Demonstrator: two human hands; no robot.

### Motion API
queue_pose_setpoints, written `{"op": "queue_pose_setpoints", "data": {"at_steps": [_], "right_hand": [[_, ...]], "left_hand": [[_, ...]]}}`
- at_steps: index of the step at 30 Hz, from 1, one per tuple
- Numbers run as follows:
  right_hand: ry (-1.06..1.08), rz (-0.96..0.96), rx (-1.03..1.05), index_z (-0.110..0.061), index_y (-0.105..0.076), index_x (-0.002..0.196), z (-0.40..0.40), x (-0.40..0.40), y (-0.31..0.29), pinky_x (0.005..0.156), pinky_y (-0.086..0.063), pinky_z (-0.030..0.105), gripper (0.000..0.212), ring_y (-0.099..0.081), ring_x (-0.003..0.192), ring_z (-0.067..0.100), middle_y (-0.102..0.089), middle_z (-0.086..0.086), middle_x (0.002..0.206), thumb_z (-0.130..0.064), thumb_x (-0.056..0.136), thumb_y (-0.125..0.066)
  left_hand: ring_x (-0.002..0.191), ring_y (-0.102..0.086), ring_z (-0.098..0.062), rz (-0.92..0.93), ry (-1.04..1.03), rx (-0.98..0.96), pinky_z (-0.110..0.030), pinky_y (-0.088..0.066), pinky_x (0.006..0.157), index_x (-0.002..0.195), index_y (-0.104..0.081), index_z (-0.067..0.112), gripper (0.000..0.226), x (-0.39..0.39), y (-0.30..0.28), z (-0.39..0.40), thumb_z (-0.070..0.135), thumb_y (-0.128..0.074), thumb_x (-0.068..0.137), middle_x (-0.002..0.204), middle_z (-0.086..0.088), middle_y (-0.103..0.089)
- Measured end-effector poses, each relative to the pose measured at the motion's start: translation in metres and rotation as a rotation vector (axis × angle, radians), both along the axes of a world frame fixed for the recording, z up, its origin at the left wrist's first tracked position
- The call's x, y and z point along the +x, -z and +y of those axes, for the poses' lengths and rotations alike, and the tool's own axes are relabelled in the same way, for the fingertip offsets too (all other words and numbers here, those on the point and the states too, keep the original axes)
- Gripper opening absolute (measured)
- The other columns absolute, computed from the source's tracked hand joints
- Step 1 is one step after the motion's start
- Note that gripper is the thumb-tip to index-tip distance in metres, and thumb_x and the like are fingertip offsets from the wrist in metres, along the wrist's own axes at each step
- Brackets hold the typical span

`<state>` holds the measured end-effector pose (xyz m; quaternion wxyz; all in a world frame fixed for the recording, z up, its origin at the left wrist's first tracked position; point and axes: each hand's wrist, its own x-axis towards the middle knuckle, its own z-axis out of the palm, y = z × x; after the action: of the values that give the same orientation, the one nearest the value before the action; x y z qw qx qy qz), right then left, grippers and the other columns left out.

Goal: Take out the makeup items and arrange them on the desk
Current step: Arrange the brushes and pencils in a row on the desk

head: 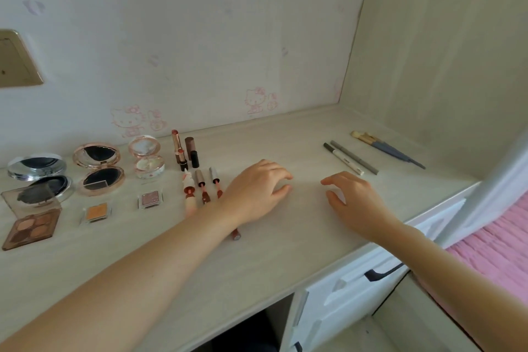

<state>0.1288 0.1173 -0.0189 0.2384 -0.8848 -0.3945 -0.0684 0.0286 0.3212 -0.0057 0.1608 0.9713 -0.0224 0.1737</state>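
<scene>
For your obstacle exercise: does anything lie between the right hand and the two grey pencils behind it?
Nothing visible does. Only bare pale wood-grain desk separates the right hand from the two slim grey pencils.

Round compacts (98, 168): three. Eyeshadow pans (96, 212): two. Pencils (353, 158): two. Brushes (385, 148): two.

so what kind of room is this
Probably a bedroom with a built-in vanity desk: cartoon cat stickers mark the wall, a pink bedspread shows at the right, and open compacts and lipsticks are laid out in rows.
</scene>
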Motion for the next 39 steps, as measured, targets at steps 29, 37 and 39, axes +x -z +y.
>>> {"op": "queue_pose_setpoints", "data": {"at_steps": [29,37,39], "right_hand": [[0.334,-0.064,-0.074,-0.015,-0.065,0.113,-0.033,0.108,0.004,0.083,-0.048,0.038,0.027,-0.049,0.107,0.025,-0.060,0.005,0.107,-0.026,0.096,-0.048],[0.337,-0.096,0.089,-0.011,-0.068,0.108,-0.026,0.095,-0.010,0.072,-0.051,0.037,0.022,-0.053,0.099,0.024,-0.062,0.004,0.103,-0.020,0.095,-0.053],[0.326,-0.101,0.119,-0.012,-0.068,0.107,-0.022,0.089,-0.017,0.069,-0.051,0.036,0.021,-0.054,0.096,0.024,-0.061,0.003,0.103,-0.020,0.094,-0.054]], "left_hand": [[0.126,-0.047,-0.028,0.175,-0.156,-0.316,-0.036,-0.038,0.105,0.133,-0.051,0.010,0.042,0.205,0.009,-0.044,0.031,-0.049,0.097,0.132,-0.011,-0.056],[0.125,-0.048,-0.027,0.039,-0.196,-0.438,-0.032,-0.039,0.101,0.128,-0.056,0.009,0.038,0.194,-0.005,-0.046,0.028,-0.050,0.096,0.130,-0.008,-0.058],[0.120,-0.052,-0.026,-0.040,-0.228,-0.495,-0.030,-0.040,0.097,0.124,-0.059,0.009,0.035,0.186,-0.011,-0.042,0.025,-0.052,0.095,0.124,-0.007,-0.062]]}}
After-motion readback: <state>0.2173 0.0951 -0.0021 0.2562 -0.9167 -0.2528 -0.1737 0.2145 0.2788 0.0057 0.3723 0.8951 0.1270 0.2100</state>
